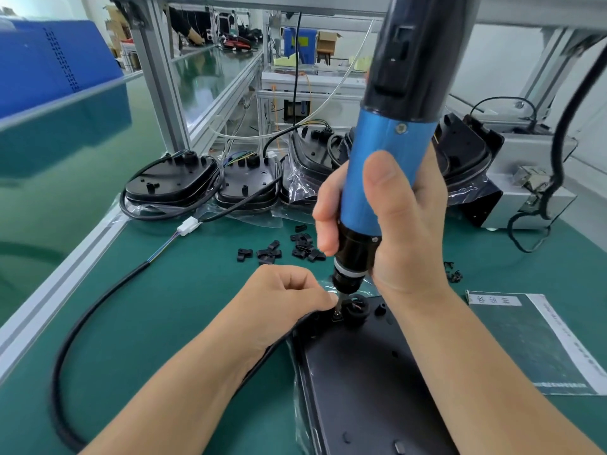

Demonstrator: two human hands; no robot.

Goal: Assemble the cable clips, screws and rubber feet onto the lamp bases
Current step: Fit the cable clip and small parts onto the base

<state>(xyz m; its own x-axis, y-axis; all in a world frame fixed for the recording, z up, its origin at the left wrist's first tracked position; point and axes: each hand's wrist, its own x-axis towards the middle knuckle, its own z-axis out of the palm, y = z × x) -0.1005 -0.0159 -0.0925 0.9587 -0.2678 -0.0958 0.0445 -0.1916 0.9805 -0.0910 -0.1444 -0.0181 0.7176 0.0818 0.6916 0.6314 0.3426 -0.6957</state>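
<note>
A black lamp base [364,376] lies upside down on the green mat in front of me. My right hand [400,231] grips a blue and black electric screwdriver [384,152], held upright. Its bit tip touches a small black cable clip [337,316] at the base's far end, beside a round cable grommet [356,308]. My left hand [285,297] has its fingers curled, and the fingertips pinch at the clip where the bit meets it. A black cable [95,310] runs from the base in a loop to the left.
Several loose black cable clips [295,246] lie on the mat behind my hands. Three more lamp bases in plastic bags [243,182] sit further back. A sheet of paper [532,339] lies at the right, with a grey box [522,178] behind it. An aluminium frame post [157,73] stands at the back left.
</note>
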